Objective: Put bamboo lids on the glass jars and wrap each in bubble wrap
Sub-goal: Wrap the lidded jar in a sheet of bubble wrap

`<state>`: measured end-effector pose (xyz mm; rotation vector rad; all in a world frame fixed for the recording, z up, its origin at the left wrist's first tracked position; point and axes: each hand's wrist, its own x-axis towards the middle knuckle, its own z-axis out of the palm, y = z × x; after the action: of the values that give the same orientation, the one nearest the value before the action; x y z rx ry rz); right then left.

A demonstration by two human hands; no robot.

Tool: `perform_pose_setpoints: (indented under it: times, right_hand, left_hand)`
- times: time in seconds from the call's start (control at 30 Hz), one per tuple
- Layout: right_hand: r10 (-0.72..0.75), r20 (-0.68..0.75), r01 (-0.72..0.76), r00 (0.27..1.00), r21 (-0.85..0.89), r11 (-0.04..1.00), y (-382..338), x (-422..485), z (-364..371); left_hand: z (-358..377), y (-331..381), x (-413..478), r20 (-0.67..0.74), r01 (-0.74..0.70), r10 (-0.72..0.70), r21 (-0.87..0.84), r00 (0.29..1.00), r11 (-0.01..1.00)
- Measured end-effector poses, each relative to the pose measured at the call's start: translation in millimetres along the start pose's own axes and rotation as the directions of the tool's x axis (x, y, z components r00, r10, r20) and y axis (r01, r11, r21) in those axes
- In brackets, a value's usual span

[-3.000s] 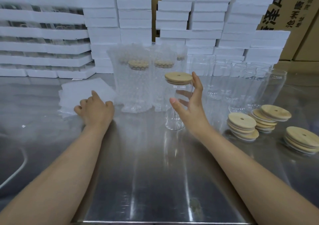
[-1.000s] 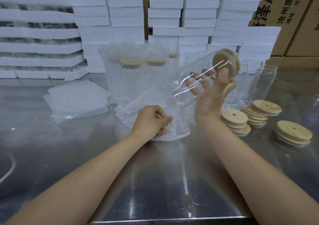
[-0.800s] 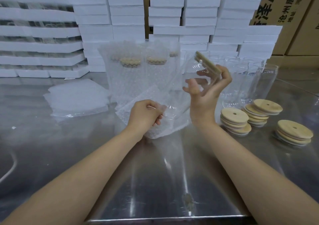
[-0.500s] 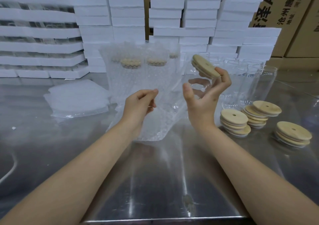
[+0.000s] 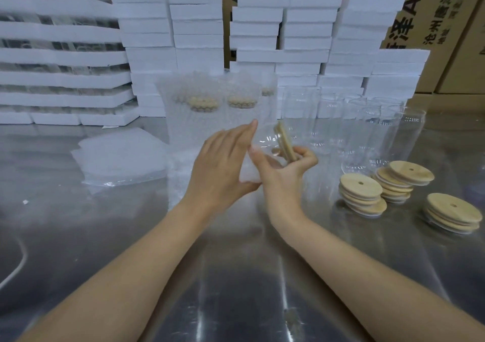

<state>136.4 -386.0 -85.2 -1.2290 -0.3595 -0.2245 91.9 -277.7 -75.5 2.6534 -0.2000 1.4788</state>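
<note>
Glass jar (image 5: 265, 142) is lying tilted, its bamboo lid (image 5: 284, 142) pointing toward 1 o'clock and its base entering bubble wrap (image 5: 248, 175). Bare jars (image 5: 367, 132) are standing at 2 o'clock, spare lids (image 5: 360, 192) at 4 o'clock.

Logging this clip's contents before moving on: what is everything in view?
held jar: one, clear with bamboo lid, tilted between the hands
bubble bag: one, clear, around the jar's lower end
wrapped jars: at least three, clear, lidded, upright behind the hands
bare jars: several, clear, back right
loose lids: three stacks, bamboo, right
bag pile: one, clear, left
foam blocks: many, white, stacked at the back
boxes: several, brown, behind the foam
table: one, steel, underneath
left hand: one, fingers straight against the bag
right hand: one, grips the jar's lidded end
</note>
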Motion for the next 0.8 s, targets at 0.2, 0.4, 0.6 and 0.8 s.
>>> perform_pose_setpoints:
  times: [0.2,0.4,0.6,0.8]
  right_hand:
    - [-0.034,-0.149,0.040,0.988,0.039,0.998,-15,24,-10]
    - [0.179,-0.026,-0.167,0.984,0.252,0.953,-18,40,-29]
    - [0.208,0.111,-0.215,0.972,0.056,0.975,-7,35,-28]
    - [0.184,0.115,-0.179,0.976,-0.054,0.982,5,33,-24]
  left_hand:
    - [-3,9,4,0.052,0.104,-0.105,0.026,0.993,0.994]
    - [-2,6,-3,0.190,0.231,-0.222,-0.028,0.956,0.972]
    - [-13,-9,2,0.081,0.190,-0.202,0.140,0.976,0.972]
    - [-17,-7,7,0.080,0.083,-0.108,0.275,0.991,0.958]
